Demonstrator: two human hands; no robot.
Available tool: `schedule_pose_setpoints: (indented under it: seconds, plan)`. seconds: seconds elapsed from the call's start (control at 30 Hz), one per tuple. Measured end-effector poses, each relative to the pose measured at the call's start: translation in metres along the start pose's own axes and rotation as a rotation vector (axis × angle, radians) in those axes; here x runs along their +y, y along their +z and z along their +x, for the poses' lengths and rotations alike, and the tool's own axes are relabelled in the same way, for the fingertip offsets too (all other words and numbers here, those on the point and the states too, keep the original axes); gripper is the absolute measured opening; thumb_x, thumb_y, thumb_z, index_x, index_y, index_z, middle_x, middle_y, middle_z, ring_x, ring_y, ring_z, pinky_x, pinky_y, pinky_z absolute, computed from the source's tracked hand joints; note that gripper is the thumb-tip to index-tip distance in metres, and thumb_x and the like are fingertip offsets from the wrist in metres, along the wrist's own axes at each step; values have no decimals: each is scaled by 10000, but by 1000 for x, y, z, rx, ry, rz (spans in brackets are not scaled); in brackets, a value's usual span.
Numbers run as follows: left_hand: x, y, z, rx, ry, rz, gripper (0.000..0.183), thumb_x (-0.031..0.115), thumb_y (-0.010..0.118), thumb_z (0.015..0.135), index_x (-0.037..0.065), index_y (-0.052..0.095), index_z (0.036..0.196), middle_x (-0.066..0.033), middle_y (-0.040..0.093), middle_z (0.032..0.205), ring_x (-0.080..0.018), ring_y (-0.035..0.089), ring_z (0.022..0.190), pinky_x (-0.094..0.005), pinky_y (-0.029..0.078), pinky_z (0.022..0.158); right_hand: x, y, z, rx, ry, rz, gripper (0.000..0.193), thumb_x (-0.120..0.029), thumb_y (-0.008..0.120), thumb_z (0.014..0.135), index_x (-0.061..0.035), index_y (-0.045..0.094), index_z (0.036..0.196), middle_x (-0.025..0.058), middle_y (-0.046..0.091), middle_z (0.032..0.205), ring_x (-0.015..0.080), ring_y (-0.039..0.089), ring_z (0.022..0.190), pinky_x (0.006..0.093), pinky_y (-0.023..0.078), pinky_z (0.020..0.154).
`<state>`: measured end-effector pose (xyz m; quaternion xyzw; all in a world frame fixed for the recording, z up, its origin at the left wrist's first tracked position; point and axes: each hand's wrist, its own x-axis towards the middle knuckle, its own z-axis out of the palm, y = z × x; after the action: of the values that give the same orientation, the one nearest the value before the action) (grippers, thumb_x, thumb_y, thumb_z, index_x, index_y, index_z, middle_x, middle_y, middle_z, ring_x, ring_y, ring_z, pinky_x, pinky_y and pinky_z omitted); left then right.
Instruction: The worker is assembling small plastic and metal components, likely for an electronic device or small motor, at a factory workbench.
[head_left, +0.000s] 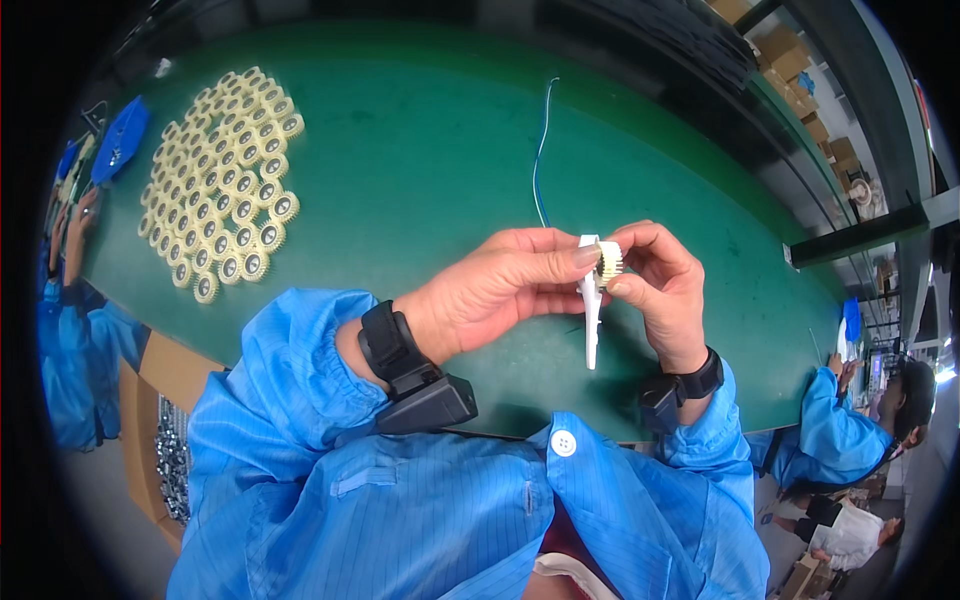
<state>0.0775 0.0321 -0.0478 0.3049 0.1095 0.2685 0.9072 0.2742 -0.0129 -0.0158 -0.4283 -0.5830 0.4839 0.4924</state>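
Observation:
My left hand (515, 277) is closed on a white plastic part (591, 335) with a long tapering arm that points toward me. Its thumb lies across the top of the part. My right hand (661, 287) pinches a cream toothed gear (611, 259) between thumb and fingers. The gear is held on edge against the upper end of the white part; whether it is seated there I cannot tell. Both hands are above the green table (440, 130). Fingertips hide some of the place where the two pieces meet.
Many cream gears with dark metal centres (220, 185) lie grouped at the far left. A blue-and-white wire (538, 165) runs beyond my hands. A blue tray (122, 140) is at the left edge. A cardboard box (142, 440) holds metal parts. Co-workers (835, 435) are at both sides.

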Motion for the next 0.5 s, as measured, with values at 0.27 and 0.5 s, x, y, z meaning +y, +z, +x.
schedule_pose_setpoints:
  seconds: [0.27,0.5]
  plan:
    - [5,2,-5,34,-53,49,322,214,612,916,-14,558,1136,-84,615,1098,-161,604,1007,-321,477,932,-1,1,-1,-10,-344,-440,331,-139,835,661,-14,630,889,61,620,851,162,581,788,303,474,696]
    - [10,-8,-5,-37,-179,208,251,100,639,868,-8,566,1082,-78,627,1031,-156,626,934,-287,502,857,-18,10,-1,-134,-518,-769,335,-198,844,617,-23,614,786,78,609,753,251,573,715,338,452,618]
